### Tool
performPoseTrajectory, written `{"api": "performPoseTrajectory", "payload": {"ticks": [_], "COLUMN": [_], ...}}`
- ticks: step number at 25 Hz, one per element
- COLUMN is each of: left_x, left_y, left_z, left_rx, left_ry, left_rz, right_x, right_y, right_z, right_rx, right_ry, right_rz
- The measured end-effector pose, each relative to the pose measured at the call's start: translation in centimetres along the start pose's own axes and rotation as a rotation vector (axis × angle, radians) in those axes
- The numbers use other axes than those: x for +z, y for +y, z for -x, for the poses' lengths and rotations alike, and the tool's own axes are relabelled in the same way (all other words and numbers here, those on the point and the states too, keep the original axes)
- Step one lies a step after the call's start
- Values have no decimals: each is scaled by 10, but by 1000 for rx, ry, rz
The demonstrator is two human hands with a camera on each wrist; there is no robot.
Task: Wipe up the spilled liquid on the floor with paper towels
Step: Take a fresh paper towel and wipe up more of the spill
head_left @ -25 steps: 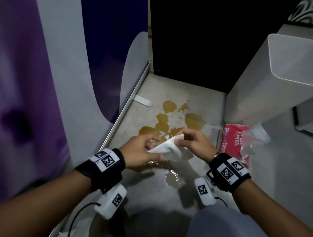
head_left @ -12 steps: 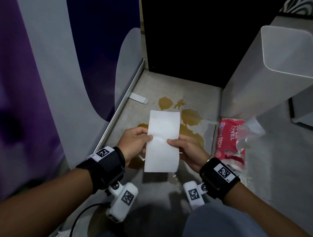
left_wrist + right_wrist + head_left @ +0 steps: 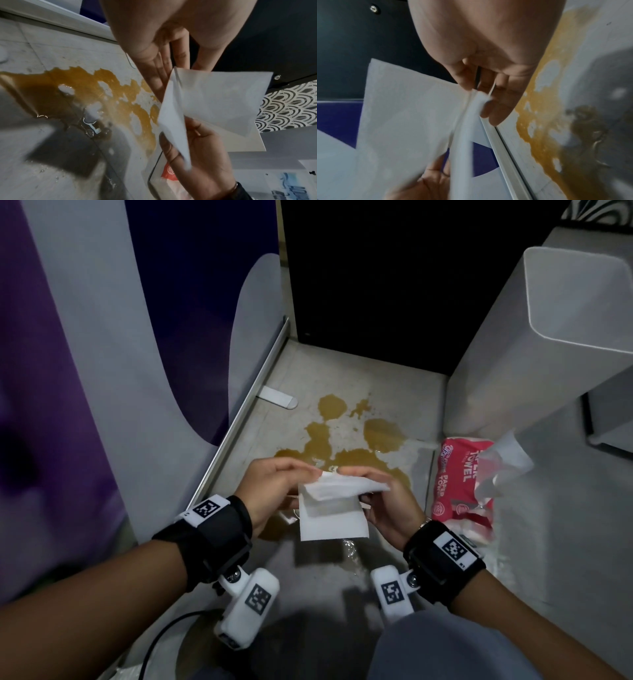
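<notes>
Grey floor stained by brown spill; folded paper towel pinched above it by left hand and right hand; towel pack alongside.

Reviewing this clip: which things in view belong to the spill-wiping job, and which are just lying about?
Belongs to the job:
- brown liquid spill on the grey floor
- white folded paper towel, gripped by left hand and right hand
- red plastic paper-towel pack

Lying about:
- tall grey bin
- white flat door stopper
- black cabinet

White paper towel; amber spill on grey floor; red-and-white towel pack.
</notes>
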State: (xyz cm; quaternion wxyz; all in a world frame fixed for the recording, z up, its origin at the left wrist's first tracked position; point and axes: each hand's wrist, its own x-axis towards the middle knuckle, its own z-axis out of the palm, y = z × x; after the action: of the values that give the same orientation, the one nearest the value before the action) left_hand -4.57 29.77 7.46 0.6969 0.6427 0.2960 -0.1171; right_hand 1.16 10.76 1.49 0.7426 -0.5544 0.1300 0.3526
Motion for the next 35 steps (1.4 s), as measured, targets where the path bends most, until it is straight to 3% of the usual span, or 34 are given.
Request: {"api": "performPoseTrajectory", "payload": {"ticks": [3,6,9,11,13,15,18,21,25,31,35], "left_x": [1,1,-2,-10,-25,-43,-68,-78,-83,-83,-86], "left_y": [-2,-3,-6,-12,-20,-27,-37,-57,-99,-142,-159], "left_z": [1,3,-2,-6,-9,-9,-6,-1,-5,-17,-15], "left_rx": [53,86,129,144,180,219,243,189,99,-1,-30], "left_ry": [23,43,53,72,81,44,-78,-180,-262,-137,-62], "left_rz": [-59,-87,-162,-250,-386,-662,-1156,-1333,-1441,-1295,-1192], "right_x": [-6,0,2,-12,-31,-51,-77,-93,-90,-53,-30], "right_y": [3,7,3,3,8,32,89,141,174,203,206], "right_z": [0,10,6,-10,-20,-19,-10,-5,-3,0,-9], "right_rx": [159,259,213,16,-258,-414,-397,-409,-344,-234,-191], "right_ry": [-84,-296,-204,24,176,141,-40,-100,58,258,253], "right_rz": [-250,-253,-139,102,596,1062,1439,1527,1652,1560,1531]}}
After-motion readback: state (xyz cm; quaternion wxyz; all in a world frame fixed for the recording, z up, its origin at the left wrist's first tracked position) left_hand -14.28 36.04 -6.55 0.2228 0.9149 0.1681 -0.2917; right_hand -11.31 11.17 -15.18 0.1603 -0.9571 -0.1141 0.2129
